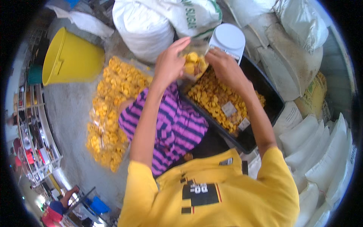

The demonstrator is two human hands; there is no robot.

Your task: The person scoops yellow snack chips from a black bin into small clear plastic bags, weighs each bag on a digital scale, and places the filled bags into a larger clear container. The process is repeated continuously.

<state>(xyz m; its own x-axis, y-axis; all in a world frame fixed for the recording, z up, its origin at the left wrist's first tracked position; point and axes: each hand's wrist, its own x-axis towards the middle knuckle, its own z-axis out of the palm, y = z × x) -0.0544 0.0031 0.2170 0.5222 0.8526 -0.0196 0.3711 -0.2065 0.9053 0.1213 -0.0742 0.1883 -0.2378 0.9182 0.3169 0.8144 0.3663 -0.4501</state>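
My left hand [171, 58] and my right hand [222, 63] hold a clear plastic bag [195, 63] of yellow chips between them, at its two sides. The bag is over the near-left end of a black tray [279, 109] holding loose yellow chips [212, 96] and small printed labels [228, 109]. Just behind my right hand stands a white kitchen scale [229, 37]. Filled clear bags of yellow chips [107, 113] lie on the floor at the left, beside the purple-and-navy striped cloth [173, 122] over my lap.
A yellow bucket [76, 59] lies tilted at the upper left. Large white sacks [144, 31] stand ahead, and more white sacks [320, 159] are stacked at the right. A person [55, 211] is at the lower left, near metal shelving [39, 142].
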